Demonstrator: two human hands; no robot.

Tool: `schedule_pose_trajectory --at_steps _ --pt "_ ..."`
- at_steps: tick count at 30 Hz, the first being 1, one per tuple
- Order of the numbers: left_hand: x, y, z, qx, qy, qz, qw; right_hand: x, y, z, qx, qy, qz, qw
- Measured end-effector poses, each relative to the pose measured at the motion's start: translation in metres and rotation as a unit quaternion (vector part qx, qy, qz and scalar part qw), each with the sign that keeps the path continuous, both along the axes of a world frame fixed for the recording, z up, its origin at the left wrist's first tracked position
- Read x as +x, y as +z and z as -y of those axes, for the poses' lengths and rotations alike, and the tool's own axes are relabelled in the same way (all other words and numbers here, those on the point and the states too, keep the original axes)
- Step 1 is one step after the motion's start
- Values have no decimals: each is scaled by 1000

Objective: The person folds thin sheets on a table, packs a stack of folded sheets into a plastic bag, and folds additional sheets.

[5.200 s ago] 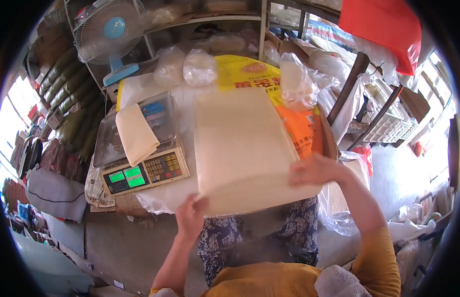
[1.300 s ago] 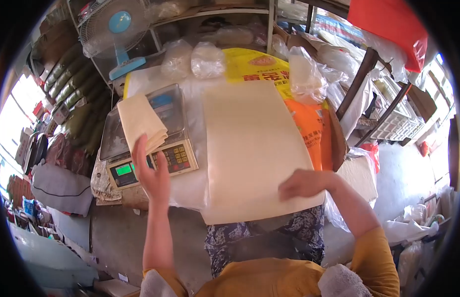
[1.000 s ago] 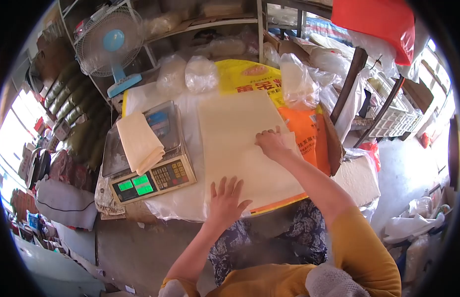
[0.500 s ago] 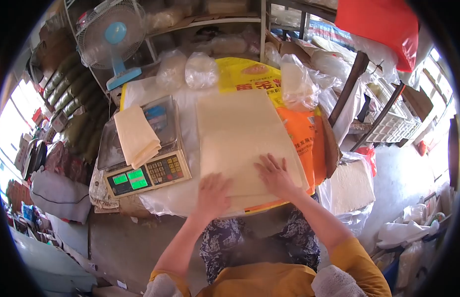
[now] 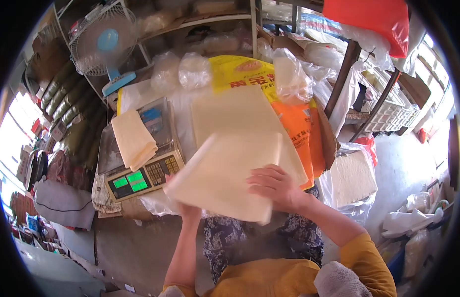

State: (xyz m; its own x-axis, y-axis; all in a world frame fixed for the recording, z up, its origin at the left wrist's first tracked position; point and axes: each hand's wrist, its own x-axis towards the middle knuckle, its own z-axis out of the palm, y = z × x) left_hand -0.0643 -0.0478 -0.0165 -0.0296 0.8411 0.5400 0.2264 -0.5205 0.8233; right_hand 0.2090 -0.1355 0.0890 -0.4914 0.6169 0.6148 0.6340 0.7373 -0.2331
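Observation:
A cream-coloured thin sheet (image 5: 220, 168), perhaps tofu skin, is raised and tilted over the near part of a stack of similar sheets (image 5: 230, 111). My left hand (image 5: 189, 210) grips its left edge from below, most of its fingers hidden behind it. At the right side, my right hand (image 5: 274, 187) has its fingers over the upper face; they are slightly blurred and the thumb is hidden. Left of the stack, a folded cream sheet (image 5: 133, 138) lies on the metal pan of a digital scale (image 5: 148, 178) with lit green displays.
A blue and white fan (image 5: 107, 42) stands behind the scale. Clear plastic bags (image 5: 194, 71) sit at the table's back, by yellow and orange printed sacks (image 5: 302, 141). A dark post (image 5: 343, 76) and white crate (image 5: 392, 113) are at right; a wrapped block (image 5: 354, 173) sits low.
Both hands lay flat on the stack earlier. Now they have lifted a sheet's near part off it, the left hand moving left and under the edge. The view has shifted slightly.

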Motion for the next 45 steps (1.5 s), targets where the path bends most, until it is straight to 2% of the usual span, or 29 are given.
schedule_pose_trajectory --at_steps 1,2,3,5,6,8,9,10,11,12,13,15,16,18,21,24,25,27,28,30,31,32,33,34,36,37,39,43,45 --pt "-3 -7 3 40 -17 -37 998 11 -20 8 -43 -15 -12 999" --pt "5 15 22 48 7 -94 994 22 -40 16 -89 -31 -24 995" --pt "-4 12 22 63 -91 -185 977 35 -63 20 -169 -13 -98 981" --pt "-28 11 14 96 -284 -352 887 54 -96 23 -315 20 -243 917" --pt "-20 16 18 67 -269 -283 918 54 -89 23 -365 -46 -278 887" --pt "-6 21 15 -176 -181 -145 957 59 -86 6 -446 -207 -296 819" --pt "2 24 13 -290 -134 -72 945 57 -78 -1 -443 -263 -243 822" --pt "13 33 16 -295 -82 -65 950 51 -67 -10 -436 -318 -188 821" --pt "21 34 15 -180 -39 -194 964 45 -58 -18 -426 -372 -131 814" --pt "26 33 13 -60 7 -316 947 41 -57 -25 -419 -389 -95 815" --pt "31 33 13 61 55 -428 900 39 -56 -28 -410 -380 -104 823" --pt "39 31 19 35 -32 -491 870 33 -54 -32 -395 -356 -120 839" --pt "39 30 23 19 -75 -521 850 29 -50 -33 -312 -337 -64 886" --pt "35 24 18 63 -69 -524 847 24 -38 -33 -135 -289 46 947" --pt "29 22 0 80 -108 -534 835 31 -36 -31 -286 -203 205 914" --pt "0 24 -18 72 -166 -488 854 52 -42 -23 -221 -133 228 939" --pt "-7 26 -21 68 -185 -462 865 61 -44 -17 -248 -109 175 946" --pt "-16 48 -14 -127 -193 -381 895 74 -49 -7 -302 -63 65 949" --pt "-17 57 -12 -223 -194 -334 895 74 -50 -8 -345 -132 7 929" --pt "-3 46 -22 -281 -171 -147 933 71 -52 -6 -422 -266 -107 860" --pt "7 41 -28 -304 -157 -51 938 69 -55 -12 -419 -307 -110 847" --pt "20 38 -34 -196 -83 -143 967 66 -60 -24 -414 -346 -112 834" --pt "36 35 -39 -81 -5 -231 970 63 -60 -37 -407 -385 -115 820" --pt "49 32 -41 34 73 -312 947 56 -48 -43 -423 -397 -87 810" --pt "71 19 -35 -17 19 -448 894 44 -24 -50 -457 -418 -28 785" --pt "75 13 -33 -45 -9 -511 858 43 -28 -50 -352 -413 4 840" --pt "76 7 -32 -26 6 -533 846 41 -48 -50 -128 -386 66 911" --pt "74 12 -31 -40 -16 -519 854 38 -98 -57 -121 -310 154 930" --pt "71 -3 -34 -16 21 -357 934 38 -101 -57 -81 -323 159 929"
